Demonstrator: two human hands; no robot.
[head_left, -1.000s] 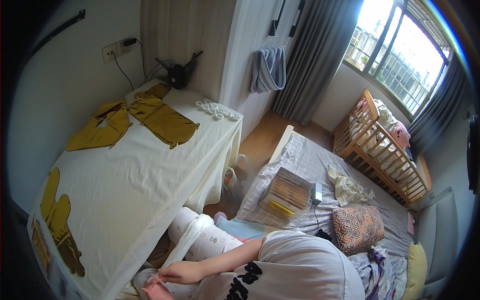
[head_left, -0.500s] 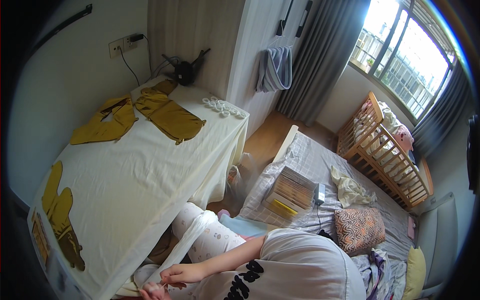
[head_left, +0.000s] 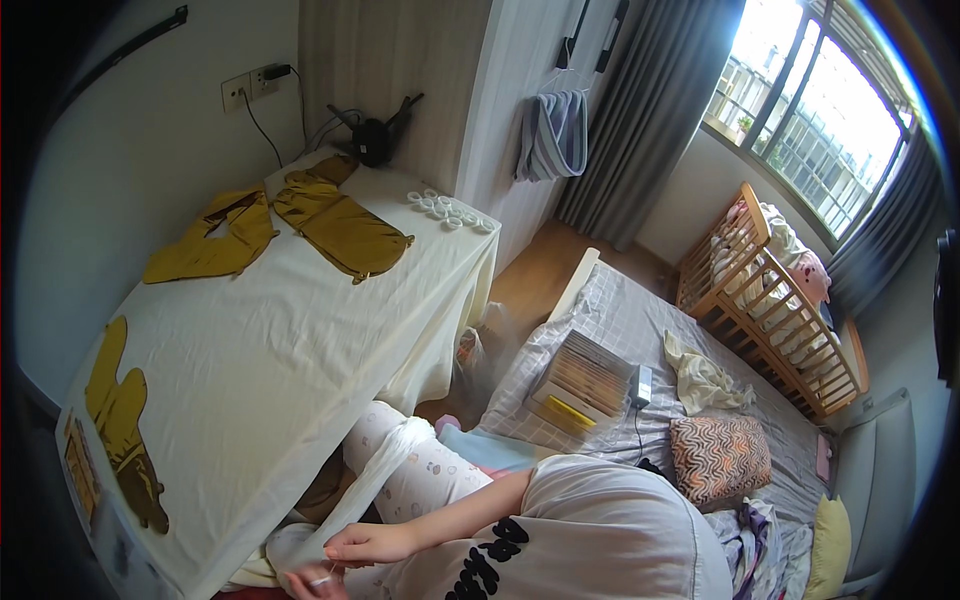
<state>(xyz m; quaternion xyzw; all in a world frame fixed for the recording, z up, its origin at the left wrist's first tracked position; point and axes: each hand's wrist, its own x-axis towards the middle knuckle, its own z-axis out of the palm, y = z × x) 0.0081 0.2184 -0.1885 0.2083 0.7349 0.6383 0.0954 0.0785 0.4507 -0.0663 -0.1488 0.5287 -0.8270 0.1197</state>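
Observation:
Down at the lower edge, over my lap, my two hands are close together. My right hand (head_left: 370, 543) is closed in a pinch, apparently on a thin pale strand. Just below it, my left hand (head_left: 312, 583) is curled around a small white ring (head_left: 320, 580), partly cut off by the picture's edge and slightly blurred. On the cream-covered table (head_left: 260, 370) lie flat gold foil balloons: one at the back left (head_left: 215, 240), another beside it (head_left: 345, 220), and one at the near left (head_left: 130, 440). Several white rings (head_left: 445, 210) sit at the table's far right corner.
A black router (head_left: 372, 143) stands at the table's back. To the right, a bed (head_left: 610, 300) carries a clear box (head_left: 575, 385) of brown sleeves, a patterned pillow (head_left: 720, 460) and cloths. Behind it is a wooden crib (head_left: 760, 300). A plastic bag (head_left: 485, 350) stands between table and bed.
My left hand has shifted slightly, and the white ring in it now shows more clearly. My right hand stays nearly in place. The balloons and other things have not moved.

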